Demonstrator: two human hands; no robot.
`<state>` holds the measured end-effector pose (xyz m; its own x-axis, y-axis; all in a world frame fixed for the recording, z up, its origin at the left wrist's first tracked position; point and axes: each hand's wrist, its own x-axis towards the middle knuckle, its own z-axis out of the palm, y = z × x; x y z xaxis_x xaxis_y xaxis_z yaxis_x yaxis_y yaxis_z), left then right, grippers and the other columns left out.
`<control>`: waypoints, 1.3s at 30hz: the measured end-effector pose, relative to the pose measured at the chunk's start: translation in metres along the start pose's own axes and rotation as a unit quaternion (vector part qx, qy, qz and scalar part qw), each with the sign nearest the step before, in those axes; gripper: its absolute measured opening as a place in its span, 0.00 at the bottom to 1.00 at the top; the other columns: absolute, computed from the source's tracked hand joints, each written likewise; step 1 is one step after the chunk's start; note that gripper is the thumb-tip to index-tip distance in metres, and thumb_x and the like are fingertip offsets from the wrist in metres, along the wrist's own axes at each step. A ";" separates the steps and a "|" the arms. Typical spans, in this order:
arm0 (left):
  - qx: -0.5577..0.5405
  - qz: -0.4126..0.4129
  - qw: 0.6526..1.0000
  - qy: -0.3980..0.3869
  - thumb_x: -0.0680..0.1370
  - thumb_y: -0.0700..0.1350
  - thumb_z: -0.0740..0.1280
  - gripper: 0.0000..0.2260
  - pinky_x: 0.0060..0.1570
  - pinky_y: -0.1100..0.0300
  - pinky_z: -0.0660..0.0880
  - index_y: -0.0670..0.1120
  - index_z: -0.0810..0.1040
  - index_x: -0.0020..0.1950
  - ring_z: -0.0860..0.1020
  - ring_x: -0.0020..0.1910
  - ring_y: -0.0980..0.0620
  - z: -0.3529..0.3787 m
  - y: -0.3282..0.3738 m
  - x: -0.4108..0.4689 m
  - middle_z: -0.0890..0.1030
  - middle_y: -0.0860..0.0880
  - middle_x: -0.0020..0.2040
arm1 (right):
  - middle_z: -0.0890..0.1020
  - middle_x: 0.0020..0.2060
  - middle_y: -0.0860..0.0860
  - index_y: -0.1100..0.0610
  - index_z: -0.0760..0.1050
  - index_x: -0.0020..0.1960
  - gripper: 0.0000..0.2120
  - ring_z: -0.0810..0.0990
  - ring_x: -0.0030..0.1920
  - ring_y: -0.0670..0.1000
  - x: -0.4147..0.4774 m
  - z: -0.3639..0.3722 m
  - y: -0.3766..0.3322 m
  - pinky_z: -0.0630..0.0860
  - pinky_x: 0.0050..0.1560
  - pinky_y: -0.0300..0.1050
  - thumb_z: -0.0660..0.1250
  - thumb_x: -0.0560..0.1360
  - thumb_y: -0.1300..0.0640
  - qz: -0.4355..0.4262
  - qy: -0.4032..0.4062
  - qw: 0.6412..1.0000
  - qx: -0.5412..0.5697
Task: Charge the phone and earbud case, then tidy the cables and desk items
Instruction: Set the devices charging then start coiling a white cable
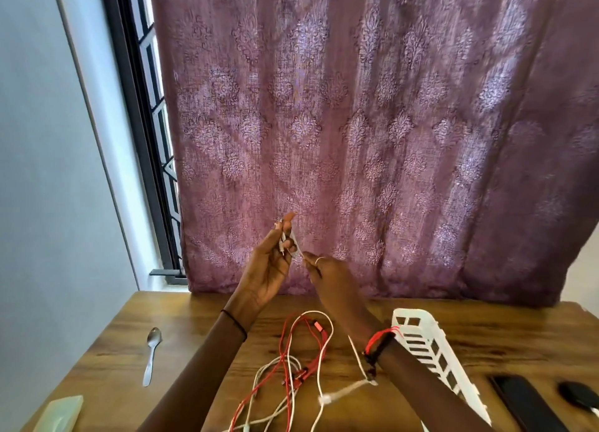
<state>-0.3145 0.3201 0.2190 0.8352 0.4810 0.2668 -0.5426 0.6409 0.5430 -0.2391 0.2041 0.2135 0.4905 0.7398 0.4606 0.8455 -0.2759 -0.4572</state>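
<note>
Both hands are raised above the wooden desk (181, 328), in front of the curtain. My left hand (269, 263) holds a short folded length of white cable (293, 245) between thumb and fingers. My right hand (327, 276) pinches the same white cable at its lower end. A white cable strand (358, 357) hangs from my right hand past the wrist to the desk. A tangle of red and white cables (298, 366) lies on the desk below the hands. A black phone (525, 399) lies flat at the right, with a dark earbud case (578, 396) beside it.
A white slotted plastic basket (431, 344) stands tilted on the desk right of the cables. A metal spoon (151, 353) lies at the left, and a pale green flat object (61, 412) sits at the front left corner. A purple curtain (372, 123) hangs behind the desk.
</note>
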 end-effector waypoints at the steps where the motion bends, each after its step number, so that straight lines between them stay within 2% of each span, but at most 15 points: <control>1: 0.018 0.007 1.000 0.008 0.79 0.41 0.58 0.17 0.39 0.69 0.78 0.39 0.69 0.68 0.78 0.33 0.59 0.000 -0.003 0.000 0.82 0.51 0.41 | 0.81 0.52 0.57 0.55 0.73 0.66 0.16 0.80 0.52 0.56 -0.003 0.004 -0.002 0.72 0.48 0.46 0.56 0.81 0.55 0.002 -0.012 0.999 -0.033; 4: 0.127 0.045 0.990 0.033 0.81 0.42 0.57 0.16 0.45 0.67 0.78 0.39 0.69 0.68 0.80 0.39 0.57 0.001 -0.011 0.003 0.83 0.50 0.43 | 0.80 0.52 0.56 0.55 0.74 0.62 0.14 0.79 0.53 0.58 -0.012 0.013 -0.007 0.73 0.47 0.47 0.54 0.81 0.55 0.002 -0.034 0.995 -0.096; 7: 0.283 0.086 0.954 0.044 0.81 0.41 0.57 0.16 0.47 0.64 0.78 0.40 0.70 0.68 0.81 0.43 0.56 0.001 -0.019 0.001 0.84 0.50 0.44 | 0.80 0.52 0.55 0.56 0.74 0.59 0.12 0.79 0.54 0.58 -0.020 0.016 -0.008 0.73 0.46 0.48 0.55 0.80 0.58 -0.018 -0.070 0.986 -0.148; 11: 0.515 0.114 0.850 0.002 0.81 0.40 0.58 0.10 0.44 0.63 0.78 0.52 0.78 0.53 0.82 0.40 0.55 0.002 -0.026 -0.006 0.84 0.50 0.42 | 0.79 0.55 0.56 0.56 0.75 0.57 0.11 0.78 0.56 0.59 -0.022 0.002 -0.003 0.74 0.49 0.50 0.56 0.79 0.58 -0.034 -0.092 0.984 -0.152; 15: 0.704 0.167 0.690 -0.006 0.80 0.47 0.60 0.11 0.37 0.66 0.74 0.44 0.79 0.47 0.78 0.33 0.62 0.001 -0.033 -0.005 0.82 0.48 0.36 | 0.77 0.60 0.57 0.57 0.74 0.60 0.14 0.77 0.57 0.60 -0.016 -0.016 0.002 0.74 0.51 0.51 0.56 0.80 0.53 -0.048 -0.139 0.979 -0.143; 17: 0.763 0.182 0.620 -0.001 0.80 0.47 0.60 0.10 0.37 0.60 0.74 0.43 0.77 0.50 0.80 0.35 0.56 0.001 -0.033 -0.004 0.81 0.49 0.37 | 0.77 0.59 0.56 0.56 0.73 0.61 0.13 0.78 0.56 0.60 -0.014 -0.023 0.005 0.74 0.50 0.52 0.57 0.79 0.54 -0.051 -0.161 0.973 -0.160; 19: 0.789 0.172 0.590 -0.013 0.79 0.47 0.59 0.09 0.40 0.52 0.77 0.45 0.76 0.51 0.81 0.40 0.47 0.000 -0.033 -0.003 0.83 0.48 0.41 | 0.78 0.56 0.54 0.55 0.73 0.59 0.12 0.78 0.55 0.59 -0.013 -0.029 0.014 0.75 0.50 0.52 0.58 0.78 0.56 -0.067 -0.169 0.964 -0.194; 23: 0.798 0.144 0.585 -0.023 0.79 0.41 0.60 0.08 0.41 0.56 0.76 0.43 0.79 0.51 0.81 0.40 0.50 0.001 -0.032 -0.002 0.84 0.50 0.44 | 0.78 0.50 0.52 0.56 0.72 0.52 0.08 0.78 0.52 0.56 -0.014 -0.048 0.027 0.72 0.47 0.48 0.59 0.76 0.62 -0.093 -0.173 0.961 -0.194; 27: 0.804 0.133 0.578 -0.031 0.79 0.42 0.60 0.09 0.40 0.58 0.75 0.45 0.80 0.53 0.80 0.39 0.52 0.005 -0.034 0.000 0.84 0.49 0.44 | 0.77 0.48 0.51 0.52 0.67 0.48 0.04 0.77 0.50 0.54 -0.017 -0.054 0.036 0.71 0.44 0.48 0.59 0.76 0.60 -0.104 -0.196 0.963 -0.156; 31: 0.814 0.123 0.564 -0.068 0.77 0.40 0.58 0.07 0.39 0.52 0.73 0.46 0.74 0.44 0.78 0.37 0.48 0.006 -0.048 -0.002 0.80 0.46 0.39 | 0.72 0.34 0.41 0.40 0.56 0.43 0.16 0.77 0.40 0.50 -0.008 -0.059 0.054 0.74 0.42 0.48 0.58 0.77 0.59 -0.055 -0.178 0.978 -0.098; 33: 0.775 0.104 0.617 -0.091 0.77 0.40 0.57 0.09 0.37 0.54 0.71 0.51 0.71 0.40 0.74 0.33 0.56 0.005 -0.057 -0.004 0.76 0.52 0.34 | 0.71 0.30 0.41 0.41 0.60 0.41 0.12 0.75 0.38 0.47 -0.004 -0.065 0.061 0.70 0.38 0.45 0.57 0.78 0.56 -0.089 -0.174 0.967 -0.164; 35: 0.693 0.062 0.713 -0.086 0.79 0.40 0.57 0.11 0.34 0.63 0.67 0.52 0.72 0.40 0.68 0.30 0.63 0.004 -0.063 -0.004 0.72 0.56 0.30 | 0.77 0.31 0.40 0.42 0.71 0.40 0.12 0.76 0.38 0.43 -0.005 -0.072 0.065 0.68 0.39 0.44 0.54 0.79 0.51 -0.189 -0.151 0.942 -0.231; 36: 0.656 0.034 0.750 -0.078 0.80 0.39 0.57 0.13 0.33 0.66 0.65 0.52 0.73 0.40 0.67 0.28 0.63 0.004 -0.065 -0.005 0.71 0.57 0.29 | 0.81 0.39 0.39 0.41 0.76 0.44 0.13 0.77 0.45 0.45 -0.005 -0.073 0.068 0.71 0.46 0.46 0.54 0.78 0.51 -0.208 -0.151 0.945 -0.204; 37: 0.629 0.010 0.773 -0.078 0.81 0.38 0.57 0.14 0.32 0.67 0.63 0.52 0.74 0.41 0.66 0.28 0.63 0.004 -0.067 -0.007 0.70 0.57 0.29 | 0.81 0.50 0.45 0.45 0.78 0.52 0.13 0.76 0.54 0.51 -0.006 -0.074 0.068 0.71 0.53 0.48 0.57 0.76 0.55 -0.177 -0.176 0.952 -0.177; 39: 0.597 -0.026 0.797 -0.089 0.81 0.37 0.56 0.13 0.31 0.69 0.63 0.49 0.75 0.41 0.65 0.27 0.63 0.000 -0.073 -0.010 0.68 0.53 0.30 | 0.79 0.51 0.56 0.56 0.80 0.51 0.13 0.76 0.55 0.58 -0.004 -0.068 0.080 0.73 0.51 0.54 0.66 0.67 0.60 -0.208 -0.074 0.949 -0.226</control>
<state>-0.2832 0.2682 0.1769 0.9113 0.3110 0.2697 -0.1227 -0.4201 0.8991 -0.1594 0.1370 0.2270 0.0878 0.9111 0.4028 0.9801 -0.1514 0.1286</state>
